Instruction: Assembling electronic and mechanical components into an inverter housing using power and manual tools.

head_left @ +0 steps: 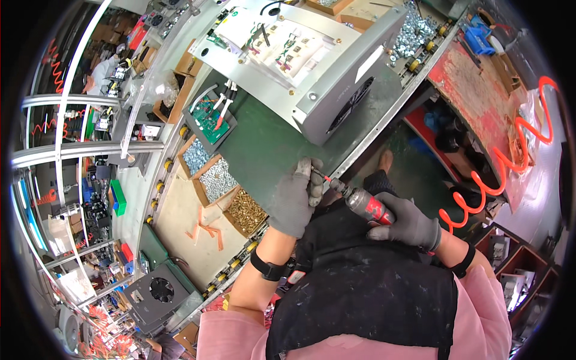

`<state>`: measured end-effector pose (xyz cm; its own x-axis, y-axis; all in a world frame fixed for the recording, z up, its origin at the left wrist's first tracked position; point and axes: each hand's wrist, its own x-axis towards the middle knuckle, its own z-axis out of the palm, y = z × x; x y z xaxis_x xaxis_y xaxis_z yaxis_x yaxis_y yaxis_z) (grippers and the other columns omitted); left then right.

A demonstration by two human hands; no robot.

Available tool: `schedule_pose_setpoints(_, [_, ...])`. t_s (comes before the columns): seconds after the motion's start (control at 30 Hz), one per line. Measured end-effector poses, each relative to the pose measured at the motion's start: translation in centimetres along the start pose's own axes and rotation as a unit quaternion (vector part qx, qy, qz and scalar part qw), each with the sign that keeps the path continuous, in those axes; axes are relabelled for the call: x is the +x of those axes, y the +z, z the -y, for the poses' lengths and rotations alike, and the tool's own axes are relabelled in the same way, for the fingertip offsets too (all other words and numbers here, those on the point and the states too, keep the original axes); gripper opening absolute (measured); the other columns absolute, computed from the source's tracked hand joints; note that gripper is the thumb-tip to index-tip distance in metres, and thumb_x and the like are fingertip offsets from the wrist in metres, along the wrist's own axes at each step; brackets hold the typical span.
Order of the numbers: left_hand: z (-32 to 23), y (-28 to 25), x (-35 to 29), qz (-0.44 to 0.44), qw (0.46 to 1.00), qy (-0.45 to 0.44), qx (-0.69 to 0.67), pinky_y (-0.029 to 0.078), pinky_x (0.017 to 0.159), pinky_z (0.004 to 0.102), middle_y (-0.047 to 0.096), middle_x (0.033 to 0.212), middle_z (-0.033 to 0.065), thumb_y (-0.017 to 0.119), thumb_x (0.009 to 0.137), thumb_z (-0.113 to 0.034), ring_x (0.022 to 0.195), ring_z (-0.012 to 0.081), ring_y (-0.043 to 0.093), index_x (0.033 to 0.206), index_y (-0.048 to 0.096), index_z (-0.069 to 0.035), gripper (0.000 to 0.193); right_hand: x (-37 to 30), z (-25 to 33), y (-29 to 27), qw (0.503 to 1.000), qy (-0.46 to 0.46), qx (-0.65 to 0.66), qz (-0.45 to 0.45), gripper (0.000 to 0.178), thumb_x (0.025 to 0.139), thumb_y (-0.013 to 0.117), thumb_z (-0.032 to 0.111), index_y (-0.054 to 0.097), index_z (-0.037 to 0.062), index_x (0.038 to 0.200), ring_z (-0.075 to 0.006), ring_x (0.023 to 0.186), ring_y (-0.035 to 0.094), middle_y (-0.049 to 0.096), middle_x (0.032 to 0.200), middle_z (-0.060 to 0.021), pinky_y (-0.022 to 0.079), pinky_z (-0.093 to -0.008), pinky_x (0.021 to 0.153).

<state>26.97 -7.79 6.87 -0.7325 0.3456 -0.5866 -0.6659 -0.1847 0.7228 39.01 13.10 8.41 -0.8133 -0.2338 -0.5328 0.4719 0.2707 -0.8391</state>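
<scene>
A red-and-black power screwdriver (367, 206) lies in the grip of my right hand (409, 223), its bit pointing up and left. My left hand (295, 201), gloved in grey like the other, has its fingers closed at the tip of that bit. Whether a small screw is between those fingers is hidden. Beyond my hands, on the green work surface (261, 135), stands a grey metal housing (343, 99) with a round fan grille and a pale panel carrying electronic parts. A green circuit board (211, 120) in a grey case sits left of it, with cables attached.
Left of my left hand are boxes of silver screws (217, 180) and brass-coloured fasteners (246, 213). Loose metal hardware (414, 30) lies at the far right. A coiled orange hose (507, 171) hangs over a worn red bench (471, 84). Another fan unit (157, 294) stands lower left.
</scene>
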Motion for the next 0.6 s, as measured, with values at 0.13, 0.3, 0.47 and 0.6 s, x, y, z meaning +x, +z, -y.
schedule_pose_setpoints(0.13, [0.0, 0.6, -0.2, -0.008, 0.993, 0.051, 0.104, 0.032, 0.043, 0.0179, 0.049, 0.066, -0.0009, 0.047, 0.096, -0.033, 0.05, 0.0043, 0.04, 0.103, 0.055, 0.0, 0.035, -0.4, 0.2, -0.5, 0.998, -0.009, 0.069, 0.007, 0.057, 0.07, 0.077, 0.033, 0.052, 0.003, 0.111, -0.0158, 0.085, 0.06, 0.063, 0.092, -0.0071, 0.047, -0.03, 0.076])
schedule_pose_setpoints(0.3, [-1.2, 0.4, 0.9, 0.042, 0.985, 0.001, 0.167, 0.028, 0.041, 0.0198, 0.043, 0.066, -0.0017, 0.048, 0.094, -0.039, 0.05, 0.0058, 0.039, 0.102, 0.053, -0.002, 0.038, -1.1, 0.2, -0.7, 0.995, 0.009, 0.095, -0.012, 0.054, 0.071, 0.075, 0.032, 0.053, 0.0017, 0.11, -0.0145, 0.084, 0.057, 0.059, 0.09, -0.0062, 0.045, -0.0291, 0.076])
schedule_pose_setpoints(0.47, [-2.3, -0.1, 3.4, -0.066, 0.977, 0.055, 0.196, 0.029, 0.039, 0.0206, 0.045, 0.062, -0.0027, 0.046, 0.095, -0.031, 0.046, 0.0051, 0.04, 0.102, 0.054, -0.004, 0.028, -0.4, 0.4, -0.6, 0.995, -0.013, 0.078, -0.054, 0.054, 0.071, 0.075, 0.034, 0.053, 0.0019, 0.108, -0.0153, 0.085, 0.057, 0.059, 0.09, -0.0067, 0.045, -0.0291, 0.076])
schedule_pose_setpoints(0.6, [-2.9, 1.0, 4.4, -0.058, 0.985, 0.057, 0.152, 0.028, 0.038, 0.0211, 0.044, 0.062, -0.0027, 0.048, 0.094, -0.03, 0.045, 0.0061, 0.04, 0.096, 0.051, -0.007, 0.024, 0.2, 0.9, -0.7, 0.995, -0.026, 0.067, -0.065, 0.053, 0.071, 0.074, 0.036, 0.053, 0.0027, 0.107, -0.0169, 0.085, 0.059, 0.061, 0.09, -0.0078, 0.046, -0.03, 0.077])
